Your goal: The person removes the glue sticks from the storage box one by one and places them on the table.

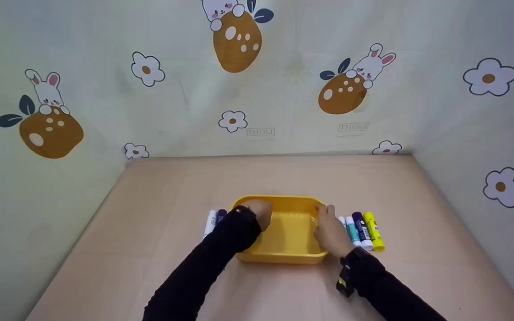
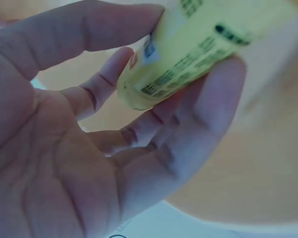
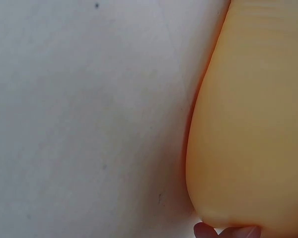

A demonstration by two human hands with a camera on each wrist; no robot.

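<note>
A yellow plastic tray [image 1: 281, 257] sits on the table with both hands at it. My left hand [image 1: 260, 214] reaches over its left side. In the left wrist view that hand [image 2: 89, 144] pinches a yellow glue stick [image 2: 188, 59] between thumb and fingers; the head view hides the stick behind the hand. On the tray's right wall, my right hand [image 1: 332, 232] grips the rim, thumb and fingers at the edge. Only its fingertips [image 3: 243, 232] show in the right wrist view, at the corner of the tray [image 3: 253, 134].
Right of the tray lie several glue sticks, among them a yellow one [image 1: 374, 232], a dark purple one [image 1: 362, 229] and a teal one [image 1: 353, 231]. At the left are a white stick [image 1: 210, 222] and a purple one [image 1: 221, 216], partly behind the left sleeve. A patterned curtain [image 1: 283, 98] encloses the table.
</note>
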